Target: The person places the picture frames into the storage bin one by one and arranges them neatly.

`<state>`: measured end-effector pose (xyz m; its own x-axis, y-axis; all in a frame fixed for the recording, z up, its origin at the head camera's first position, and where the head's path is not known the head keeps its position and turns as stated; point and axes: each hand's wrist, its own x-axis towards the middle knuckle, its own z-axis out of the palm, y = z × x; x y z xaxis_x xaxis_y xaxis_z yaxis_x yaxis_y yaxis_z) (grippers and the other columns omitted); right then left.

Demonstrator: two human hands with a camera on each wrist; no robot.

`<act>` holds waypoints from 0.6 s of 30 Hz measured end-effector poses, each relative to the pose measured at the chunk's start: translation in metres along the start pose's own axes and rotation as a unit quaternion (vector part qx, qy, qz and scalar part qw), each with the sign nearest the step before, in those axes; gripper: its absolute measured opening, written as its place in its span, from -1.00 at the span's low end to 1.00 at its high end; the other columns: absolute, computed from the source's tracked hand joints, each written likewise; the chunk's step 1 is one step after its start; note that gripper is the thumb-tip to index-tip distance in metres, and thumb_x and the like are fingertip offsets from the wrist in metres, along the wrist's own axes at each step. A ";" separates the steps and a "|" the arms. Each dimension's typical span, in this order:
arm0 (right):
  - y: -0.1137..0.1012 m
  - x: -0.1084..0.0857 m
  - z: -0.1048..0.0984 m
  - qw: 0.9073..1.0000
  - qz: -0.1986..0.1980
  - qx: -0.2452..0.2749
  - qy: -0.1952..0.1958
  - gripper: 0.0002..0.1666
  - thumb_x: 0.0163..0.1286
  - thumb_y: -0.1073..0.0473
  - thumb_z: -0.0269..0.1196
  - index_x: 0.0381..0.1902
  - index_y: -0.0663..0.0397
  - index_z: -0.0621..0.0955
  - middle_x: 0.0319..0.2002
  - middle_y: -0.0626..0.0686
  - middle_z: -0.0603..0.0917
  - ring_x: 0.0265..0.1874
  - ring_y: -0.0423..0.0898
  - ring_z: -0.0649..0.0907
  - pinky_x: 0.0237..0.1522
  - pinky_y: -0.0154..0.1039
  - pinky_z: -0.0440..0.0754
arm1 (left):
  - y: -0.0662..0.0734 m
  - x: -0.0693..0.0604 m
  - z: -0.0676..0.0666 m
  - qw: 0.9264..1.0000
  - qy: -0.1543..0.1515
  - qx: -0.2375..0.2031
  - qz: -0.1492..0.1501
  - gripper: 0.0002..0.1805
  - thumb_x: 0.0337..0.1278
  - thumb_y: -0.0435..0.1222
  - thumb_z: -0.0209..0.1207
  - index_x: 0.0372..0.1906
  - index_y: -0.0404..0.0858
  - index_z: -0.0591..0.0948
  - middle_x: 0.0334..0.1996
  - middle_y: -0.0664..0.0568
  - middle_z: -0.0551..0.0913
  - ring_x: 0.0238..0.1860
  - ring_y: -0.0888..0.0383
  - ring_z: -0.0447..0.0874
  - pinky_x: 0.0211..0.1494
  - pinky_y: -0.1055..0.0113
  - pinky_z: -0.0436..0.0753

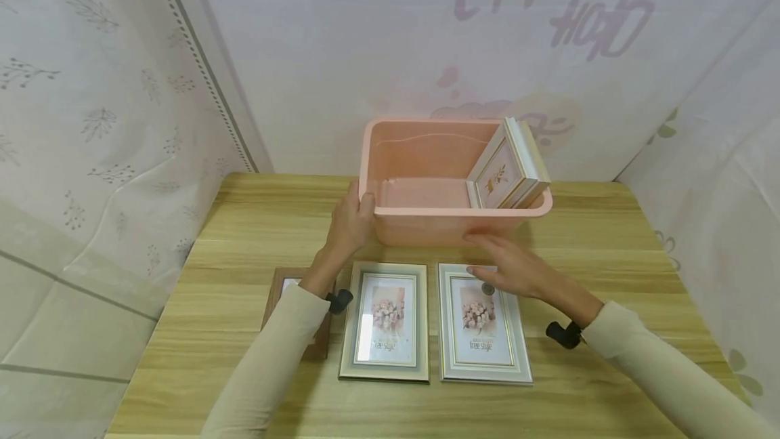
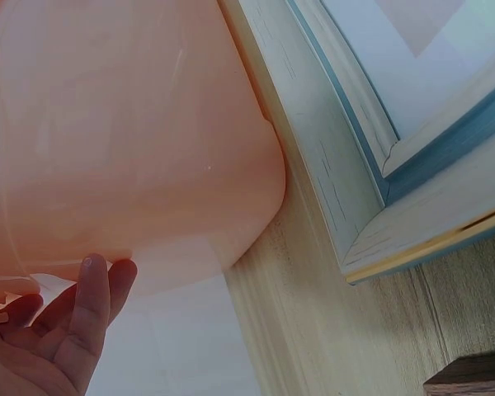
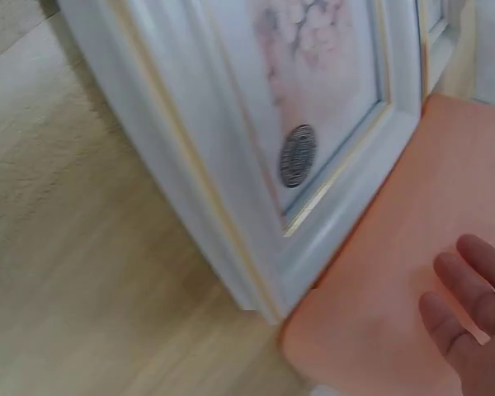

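A pink plastic bin stands near the back of the wooden table. My left hand grips its left rim at the front corner; the left wrist view shows the curled fingers against the bin's side. With fingers extended, my right hand touches or nearly touches the bin's front wall, above the white picture frame. Inside the bin, at its right end, several white and gold picture frames lean together. The cream picture frame lies flat in front of the bin, left of the white one.
A brown wooden picture frame lies at the left, partly hidden under my left forearm. The wooden table meets a printed cloth backdrop behind the bin, with more cloth at both sides.
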<state>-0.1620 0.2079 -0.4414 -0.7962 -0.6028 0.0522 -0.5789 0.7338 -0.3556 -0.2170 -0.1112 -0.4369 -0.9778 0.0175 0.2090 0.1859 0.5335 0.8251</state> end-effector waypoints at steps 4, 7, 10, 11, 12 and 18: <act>0.013 -0.002 0.009 1.000 -0.011 0.003 -0.023 -0.21 0.32 -0.07 0.31 0.38 0.21 0.38 0.33 0.21 0.47 0.31 0.20 0.46 0.28 0.16 0.41 | -0.001 0.000 0.000 1.000 0.001 -0.001 0.003 -0.57 0.33 -0.10 -0.27 -0.02 -0.32 0.43 -0.53 -0.06 0.47 -0.58 0.05 0.40 -0.60 0.23 0.37; 0.023 -0.005 0.016 0.999 -0.013 0.016 -0.036 -0.19 0.30 -0.08 0.33 0.37 0.22 0.39 0.32 0.23 0.46 0.32 0.22 0.44 0.28 0.19 0.39 | -0.001 0.001 0.001 1.000 0.000 -0.002 0.005 -0.57 0.33 -0.10 -0.27 -0.01 -0.34 0.43 -0.54 -0.06 0.47 -0.57 0.05 0.39 -0.59 0.22 0.36; 0.031 -0.007 0.021 0.997 0.001 0.049 -0.058 -0.19 0.30 -0.06 0.34 0.37 0.27 0.39 0.32 0.27 0.44 0.33 0.25 0.41 0.29 0.20 0.37 | -0.001 0.001 0.001 1.000 0.000 0.000 0.004 -0.56 0.32 -0.10 -0.27 0.00 -0.34 0.43 -0.54 -0.07 0.47 -0.57 0.04 0.39 -0.59 0.22 0.36; 0.034 -0.008 0.023 0.996 0.007 0.061 -0.063 -0.19 0.29 -0.04 0.34 0.36 0.28 0.39 0.32 0.28 0.44 0.33 0.25 0.41 0.30 0.20 0.36 | -0.001 0.001 0.001 1.000 0.001 0.003 0.004 -0.56 0.32 -0.10 -0.27 0.00 -0.33 0.43 -0.53 -0.07 0.47 -0.56 0.03 0.40 -0.59 0.22 0.36; 0.036 -0.008 0.025 0.995 0.013 0.073 -0.067 -0.19 0.30 -0.03 0.35 0.36 0.30 0.38 0.31 0.29 0.45 0.32 0.26 0.42 0.30 0.21 0.36 | -0.001 0.001 0.001 1.000 0.002 0.004 0.003 -0.56 0.32 -0.10 -0.27 0.00 -0.33 0.43 -0.53 -0.07 0.47 -0.56 0.03 0.40 -0.59 0.21 0.37; 0.045 -0.006 0.037 0.991 0.023 0.121 -0.056 -0.23 0.18 0.11 0.44 0.25 0.39 0.44 0.14 0.28 0.57 0.20 0.25 0.51 0.28 0.18 0.38 | -0.001 0.001 0.001 1.000 0.003 0.004 0.007 -0.59 0.32 -0.10 -0.27 -0.06 -0.31 0.42 -0.54 -0.06 0.46 -0.57 0.04 0.39 -0.60 0.23 0.35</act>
<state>-0.1772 0.2328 -0.4919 -0.7877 -0.6122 -0.0685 -0.4729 0.6722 -0.5697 -0.2179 -0.1113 -0.4383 -0.9746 0.0195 0.2230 0.1979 0.5409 0.8175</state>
